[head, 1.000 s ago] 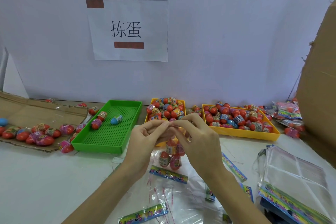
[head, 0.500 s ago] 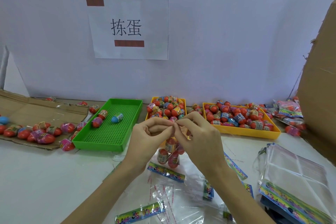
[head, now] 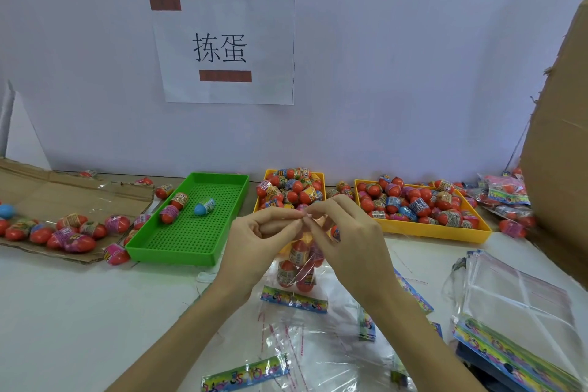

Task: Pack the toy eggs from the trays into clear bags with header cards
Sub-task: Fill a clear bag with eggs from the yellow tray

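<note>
At centre table, I see my left hand (head: 257, 239) and right hand (head: 345, 234) meeting fingertip to fingertip, both pinching the top of one clear bag (head: 300, 267) that hangs between them. At least four toy eggs (head: 298, 252) show inside it, and its header card (head: 294, 300) sits at the lower end, touching the table (head: 79, 312).

I count three trays along the wall: a green tray (head: 191, 232) at 10 o'clock holding three eggs, two red and one blue egg (head: 203, 207); a yellow tray (head: 286, 191) at 12 o'clock, heaped, partly hidden by my hands; and a second yellow tray (head: 423, 229) at 2 o'clock, also heaped beyond counting.

At 9 o'clock a flat cardboard sheet (head: 63, 194) carries about a dozen loose eggs. At 3 o'clock a cardboard box (head: 560, 137) stands tall at the table's right edge, with filled bags (head: 506, 197) beside it. At 4 o'clock lies one stack of empty bags (head: 521, 305). Loose bags and cards litter 6 o'clock. Open table lies at 8 o'clock, from the green tray's near rim to the frame's lower edge.
</note>
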